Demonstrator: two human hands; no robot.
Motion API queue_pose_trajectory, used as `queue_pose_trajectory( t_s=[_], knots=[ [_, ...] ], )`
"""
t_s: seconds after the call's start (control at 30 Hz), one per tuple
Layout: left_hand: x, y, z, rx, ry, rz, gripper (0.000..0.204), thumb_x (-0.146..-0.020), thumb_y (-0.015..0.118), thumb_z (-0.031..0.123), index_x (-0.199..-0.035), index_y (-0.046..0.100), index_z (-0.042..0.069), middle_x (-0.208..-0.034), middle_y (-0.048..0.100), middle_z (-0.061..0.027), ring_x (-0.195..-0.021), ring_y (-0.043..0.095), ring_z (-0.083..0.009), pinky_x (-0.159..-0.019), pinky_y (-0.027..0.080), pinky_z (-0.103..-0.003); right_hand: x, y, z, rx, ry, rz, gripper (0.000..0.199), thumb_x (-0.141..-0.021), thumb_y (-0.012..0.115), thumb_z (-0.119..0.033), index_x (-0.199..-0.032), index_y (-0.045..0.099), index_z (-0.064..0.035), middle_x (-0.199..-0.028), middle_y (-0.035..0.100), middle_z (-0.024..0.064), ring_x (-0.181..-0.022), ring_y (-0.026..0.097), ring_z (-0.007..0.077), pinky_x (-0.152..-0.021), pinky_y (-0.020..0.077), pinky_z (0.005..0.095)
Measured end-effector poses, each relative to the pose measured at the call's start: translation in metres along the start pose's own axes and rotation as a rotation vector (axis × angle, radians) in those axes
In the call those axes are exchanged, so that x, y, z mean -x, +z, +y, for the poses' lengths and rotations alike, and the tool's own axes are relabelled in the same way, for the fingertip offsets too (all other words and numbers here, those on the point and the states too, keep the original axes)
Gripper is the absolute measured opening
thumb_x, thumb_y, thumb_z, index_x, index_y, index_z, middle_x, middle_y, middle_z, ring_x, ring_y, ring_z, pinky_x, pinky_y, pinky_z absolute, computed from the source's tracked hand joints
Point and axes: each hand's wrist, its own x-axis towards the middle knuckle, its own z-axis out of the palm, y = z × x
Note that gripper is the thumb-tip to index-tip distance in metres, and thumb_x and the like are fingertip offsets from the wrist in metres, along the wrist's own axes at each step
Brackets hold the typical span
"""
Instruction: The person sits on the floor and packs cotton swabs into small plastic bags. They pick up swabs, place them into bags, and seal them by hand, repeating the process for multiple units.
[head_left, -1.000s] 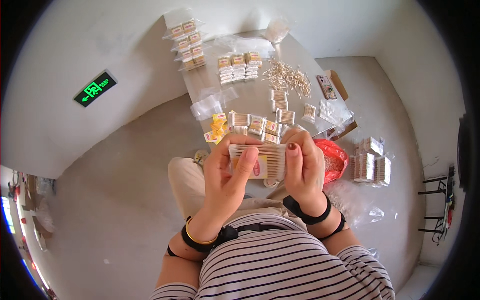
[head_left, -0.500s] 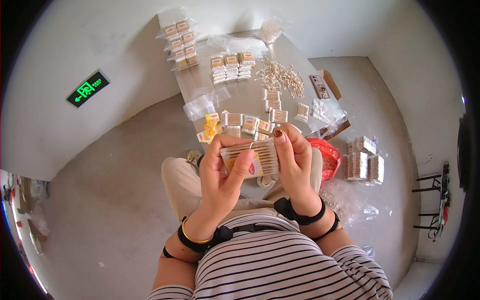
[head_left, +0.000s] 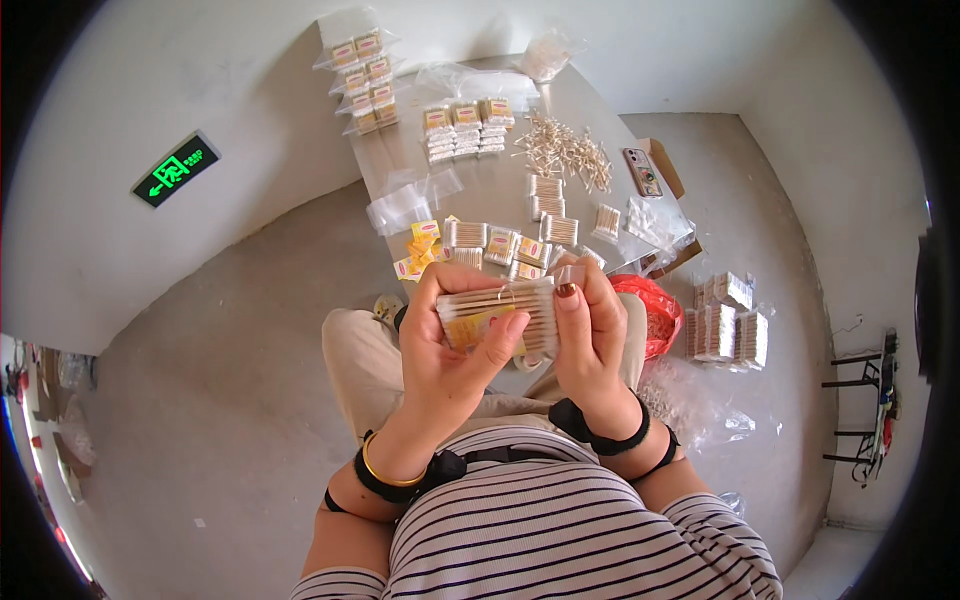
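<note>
A grey concrete floor meets white walls in a daylit room. A lit green exit sign sits low on the wall left of the grey work table; a dark metal rack stands far to the table's right.

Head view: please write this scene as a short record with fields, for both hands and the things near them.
left hand: grips the left end of a clear packet of cotton swabs, thumb across its front
right hand: holds the packet's right end
packet: level, above the lap
table: filled packets, a loose swab pile, empty clear bags, a phone
floor at right: red bag, wrapped stacks
</note>
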Motion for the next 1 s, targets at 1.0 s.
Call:
queue_pose_trajectory(
  t_s=[1.0],
  knots=[
    [-0.008, -0.02, 0.036, -0.387, -0.046, -0.259, 0.022, -0.081, 0.08, 0.012, -0.099, 0.069, 0.005, -0.097, 0.073, -0.0038, -0.088, 0.066, -0.0184, -0.092, 0.045, -0.033, -0.038, -0.034, -0.031, -0.324, 0.18, -0.559, 0.035, -0.108, 0.058, -0.026, -0.082, 0.054, -0.0026, -0.076, 0.043, -0.0031, -0.07, 0.037, 0.0076, -0.061, 0.0319, 0.0267]
  ],
)
